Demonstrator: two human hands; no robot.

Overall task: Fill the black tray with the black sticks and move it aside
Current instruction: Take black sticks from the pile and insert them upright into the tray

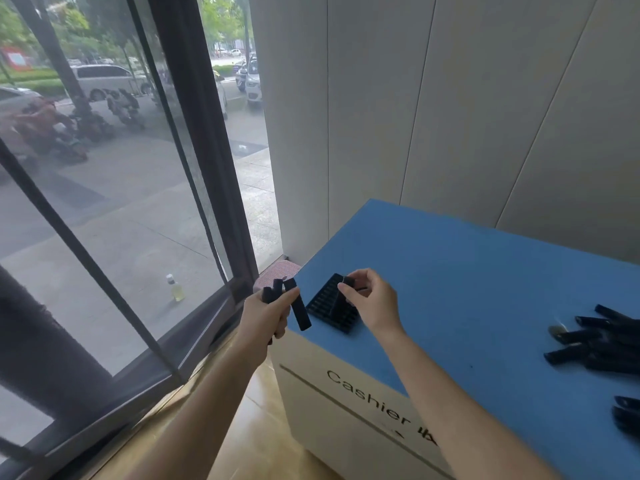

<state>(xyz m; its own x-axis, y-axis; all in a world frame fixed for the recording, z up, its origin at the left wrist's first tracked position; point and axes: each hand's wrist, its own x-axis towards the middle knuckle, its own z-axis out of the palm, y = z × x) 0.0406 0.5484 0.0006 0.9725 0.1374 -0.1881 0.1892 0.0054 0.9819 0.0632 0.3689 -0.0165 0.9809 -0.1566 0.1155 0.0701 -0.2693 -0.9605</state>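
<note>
1. While we look down past our forearms, our left hand (266, 308) is closed on a bundle of black sticks (292, 303), held off the near-left corner of the table (467, 289), just beside the black tray (329, 304).
2. One stick of that bundle slants down over the table's corner; the others poke up above the fist.
3. Our right hand (372, 301) hovers over the tray, thumb and fingers pinched together on a single black stick (341, 299) that stands steeply, its lower end at the tray's slots; we cannot tell whether it is seated.
4. The tray lies flat on the blue tabletop near the left corner, partly hidden by the right hand and the stick.
5. Well apart, at the table's right edge, lies a loose heap of more sticks (595, 344), with a few others (627, 414) nearer us.
6. On the table's white front we read the word "Cashier" (369, 398).
7. Beyond the glass, a small bottle (176, 288) stands on the pavement.
</note>
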